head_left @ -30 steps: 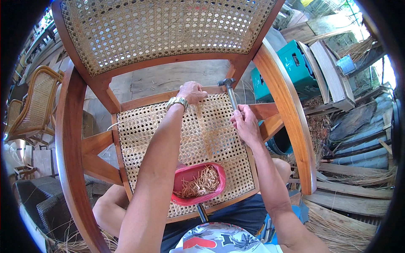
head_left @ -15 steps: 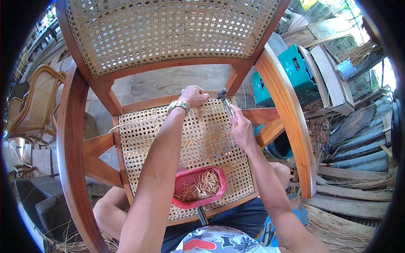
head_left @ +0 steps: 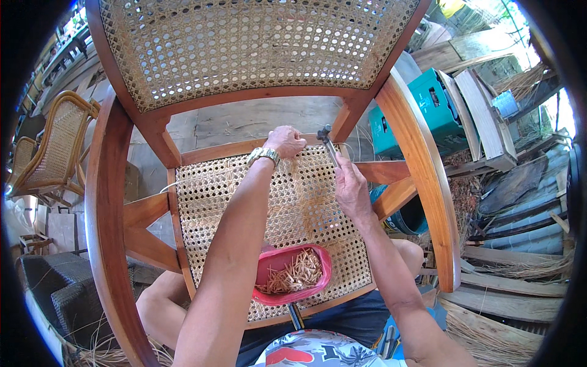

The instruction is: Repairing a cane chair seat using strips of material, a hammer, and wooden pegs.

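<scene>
A wooden armchair (head_left: 110, 202) with a woven cane seat (head_left: 214, 202) and cane back stands in front of me. My left hand (head_left: 285, 140), with a wristwatch on the wrist, has its fingers pinched shut at the seat's back rail; what it grips is too small to see. My right hand (head_left: 351, 186) is shut on a small hammer (head_left: 326, 139), whose dark head is just right of the left hand, at the back rail. A pink bowl (head_left: 292, 273) holding several short wooden pegs rests on the front of the cane seat, between my forearms.
A teal box (head_left: 428, 107) and stacked wooden boards (head_left: 483, 116) lie to the right, with rattan strands on the ground. Another cane chair (head_left: 55, 147) stands at the left. A dark woven basket (head_left: 58, 293) sits at the lower left.
Both hands have stayed at the seat's back rail. The hammer head has dropped slightly closer to the rail beside the left fingers.
</scene>
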`<control>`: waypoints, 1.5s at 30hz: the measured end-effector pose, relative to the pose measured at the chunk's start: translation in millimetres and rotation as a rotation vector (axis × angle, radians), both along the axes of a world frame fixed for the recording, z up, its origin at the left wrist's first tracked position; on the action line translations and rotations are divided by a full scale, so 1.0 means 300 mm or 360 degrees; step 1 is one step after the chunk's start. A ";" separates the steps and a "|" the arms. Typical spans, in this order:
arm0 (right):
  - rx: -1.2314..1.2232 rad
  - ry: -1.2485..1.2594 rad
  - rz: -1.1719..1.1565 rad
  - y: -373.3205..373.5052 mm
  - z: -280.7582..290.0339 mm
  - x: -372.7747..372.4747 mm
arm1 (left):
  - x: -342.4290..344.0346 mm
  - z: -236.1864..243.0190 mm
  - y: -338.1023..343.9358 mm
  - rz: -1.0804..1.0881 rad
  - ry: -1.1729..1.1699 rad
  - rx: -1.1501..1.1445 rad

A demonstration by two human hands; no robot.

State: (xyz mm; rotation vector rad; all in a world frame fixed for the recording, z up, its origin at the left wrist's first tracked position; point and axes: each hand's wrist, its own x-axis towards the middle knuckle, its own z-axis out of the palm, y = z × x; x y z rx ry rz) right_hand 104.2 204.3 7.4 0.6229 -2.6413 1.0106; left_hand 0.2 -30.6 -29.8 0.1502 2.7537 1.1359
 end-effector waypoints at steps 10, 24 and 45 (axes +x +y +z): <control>0.0073 -0.0062 -0.0051 -0.002 0.014 -0.014 | -0.011 -0.002 0.016 -0.0007 -0.0022 -0.0008; 0.0220 -0.0124 -0.0034 0.032 -0.037 -0.029 | -0.008 0.019 0.032 -0.0020 -0.0016 -0.0047; 0.0112 0.0096 -0.0034 0.058 -0.068 -0.051 | -0.004 -0.059 0.026 0.0073 0.0230 0.0168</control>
